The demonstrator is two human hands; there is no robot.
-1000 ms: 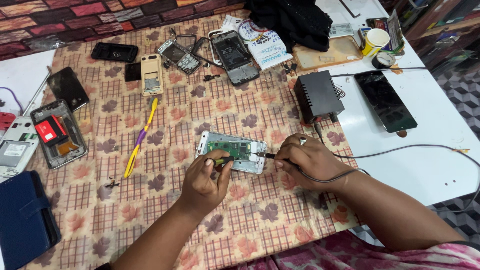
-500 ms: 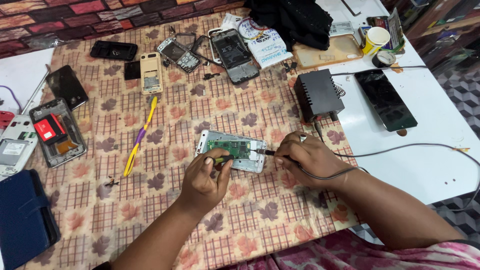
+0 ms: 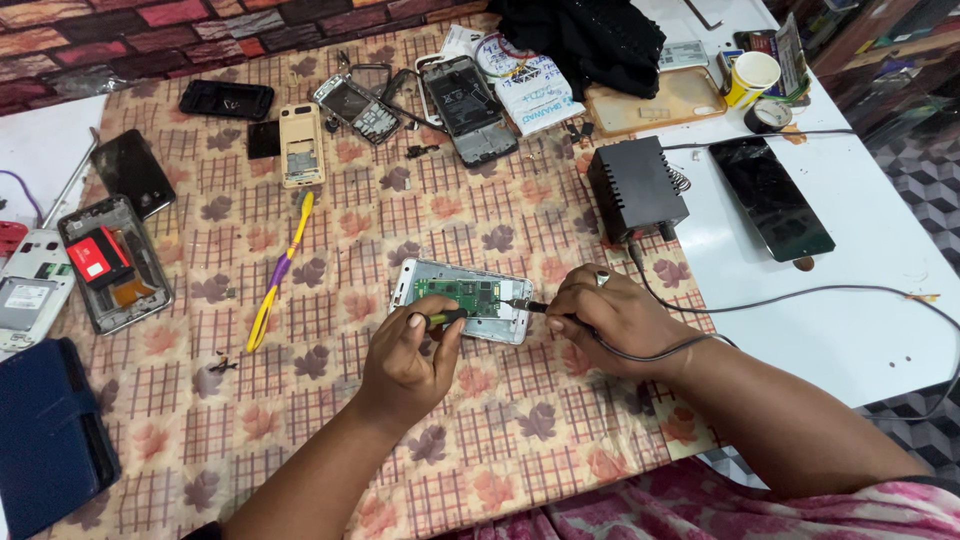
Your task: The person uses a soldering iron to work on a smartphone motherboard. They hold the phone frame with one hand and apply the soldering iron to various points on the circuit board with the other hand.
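Near the front edge of the patterned tablecloth (image 3: pixel 330 470), I'm soldering on an opened phone.

Working left to right: my left hand (image 3: pixel 405 360) is closed around a green-handled tool (image 3: pixel 447 316), its tip resting on the green circuit board (image 3: pixel 462 293) inside the opened white phone (image 3: pixel 462 300), which lies flat just short of the cloth's middle. My right hand (image 3: pixel 610 320) is clenched around the soldering iron (image 3: pixel 535 307), whose tip meets the phone's right end; its cable (image 3: pixel 800 298) trails across the white table (image 3: pixel 850 330) beside the black soldering station (image 3: pixel 635 188). To do this well, I judge I should press the left tool steadily so the board cannot shift, touch the iron only briefly, and keep the cable slack so it doesn't tug my wrist.
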